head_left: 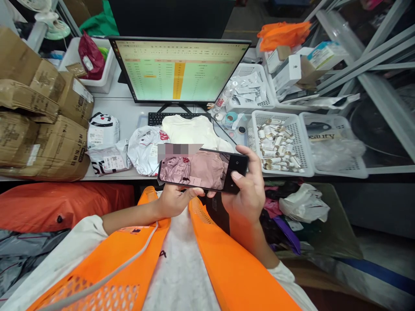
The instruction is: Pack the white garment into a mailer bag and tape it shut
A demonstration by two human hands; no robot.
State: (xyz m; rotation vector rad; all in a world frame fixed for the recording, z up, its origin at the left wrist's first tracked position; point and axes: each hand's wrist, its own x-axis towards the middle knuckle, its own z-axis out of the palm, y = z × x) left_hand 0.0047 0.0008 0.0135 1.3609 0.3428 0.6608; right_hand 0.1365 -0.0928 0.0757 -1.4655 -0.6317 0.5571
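A black smartphone (207,169) is held sideways between my two hands, its screen facing me with a camera picture of the package and cloth. My left hand (177,198) grips its lower left edge, the thumb along the bottom. Around the right end my right hand (248,185) is wrapped, its thumb on the screen near the shutter button. Beyond the phone a cream folded garment (189,129) lies on the desk, partly over the keyboard (155,118). Left of it sits a white plastic mailing bag (144,149) with red print and a label, partly hidden by the phone.
A monitor (152,82) showing a spreadsheet stands behind. Cardboard boxes (61,142) and labelled parcels (112,157) are at left. On the right are a white basket (306,151) of small rolls, another basket (359,170) with plastic bags, and a bin (343,224) below.
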